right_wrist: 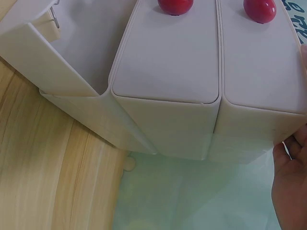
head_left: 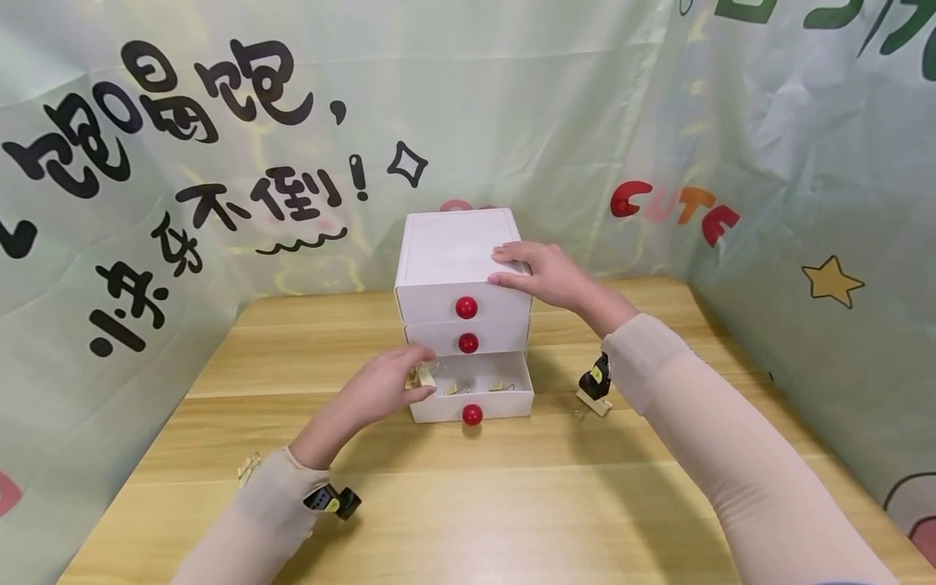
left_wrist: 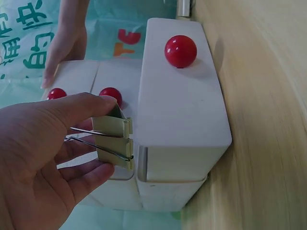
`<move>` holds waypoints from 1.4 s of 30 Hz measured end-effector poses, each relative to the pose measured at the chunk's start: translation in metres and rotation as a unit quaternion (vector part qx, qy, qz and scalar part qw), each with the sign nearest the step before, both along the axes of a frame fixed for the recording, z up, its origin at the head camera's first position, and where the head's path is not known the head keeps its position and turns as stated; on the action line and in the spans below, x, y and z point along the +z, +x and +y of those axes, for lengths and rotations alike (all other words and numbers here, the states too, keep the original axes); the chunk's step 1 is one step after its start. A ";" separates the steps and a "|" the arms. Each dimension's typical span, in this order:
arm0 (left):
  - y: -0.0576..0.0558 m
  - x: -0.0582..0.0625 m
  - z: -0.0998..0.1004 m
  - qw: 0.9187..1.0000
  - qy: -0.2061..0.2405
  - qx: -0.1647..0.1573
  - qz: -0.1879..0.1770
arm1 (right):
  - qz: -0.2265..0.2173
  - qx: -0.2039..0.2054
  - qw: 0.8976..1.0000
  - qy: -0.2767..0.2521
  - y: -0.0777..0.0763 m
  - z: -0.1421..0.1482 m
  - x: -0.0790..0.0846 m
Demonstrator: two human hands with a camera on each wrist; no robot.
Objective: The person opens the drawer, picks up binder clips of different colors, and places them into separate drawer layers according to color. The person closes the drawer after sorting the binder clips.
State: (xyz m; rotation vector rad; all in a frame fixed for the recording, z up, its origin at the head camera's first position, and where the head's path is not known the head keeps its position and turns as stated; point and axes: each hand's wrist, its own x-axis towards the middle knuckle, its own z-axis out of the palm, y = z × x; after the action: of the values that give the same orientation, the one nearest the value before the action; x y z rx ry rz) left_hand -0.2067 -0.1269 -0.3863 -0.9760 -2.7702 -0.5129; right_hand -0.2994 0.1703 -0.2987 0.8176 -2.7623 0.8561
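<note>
My left hand (head_left: 383,382) pinches pale yellow binder clips (left_wrist: 112,143) between thumb and fingers; in the left wrist view two clip bodies with wire handles show. It is at the left side of the pulled-out bottom drawer (head_left: 504,405) of a white three-drawer box (head_left: 461,244). Inside that drawer lie more yellow binder clips (head_left: 500,386). My right hand (head_left: 544,272) rests on the right edge of the box's top, fingers stretched over it. Each drawer front has a round red knob (head_left: 472,415); the upper two drawers are closed.
On the wooden table (head_left: 497,504), a binder clip (head_left: 249,469) lies at the left by my sleeve. Another yellow clip (head_left: 595,402) lies right of the box, below my right wrist camera (head_left: 595,375). A printed cloth (head_left: 541,106) hangs behind and at the sides.
</note>
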 end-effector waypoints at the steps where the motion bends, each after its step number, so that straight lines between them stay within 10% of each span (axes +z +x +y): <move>1: -0.001 0.000 0.002 1.000 -0.003 -0.004 -0.002 | 0.000 0.000 1.000 0.000 0.000 0.000 0.000; 25: -0.030 -0.014 0.023 0.995 -0.084 -0.018 -0.053 | 0.002 -0.002 1.000 0.002 -0.001 0.001 -0.001; 42: -0.011 -0.002 -0.003 0.999 -0.016 0.003 -0.046 | -0.001 0.001 1.000 -0.005 0.000 0.000 0.000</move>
State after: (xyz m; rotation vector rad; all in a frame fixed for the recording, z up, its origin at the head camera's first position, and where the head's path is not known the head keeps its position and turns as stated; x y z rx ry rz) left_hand -0.2178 -0.1299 -0.3879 -0.9751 -2.8710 -0.5271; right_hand -0.2992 0.1708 -0.2989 0.8172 -2.7569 0.8703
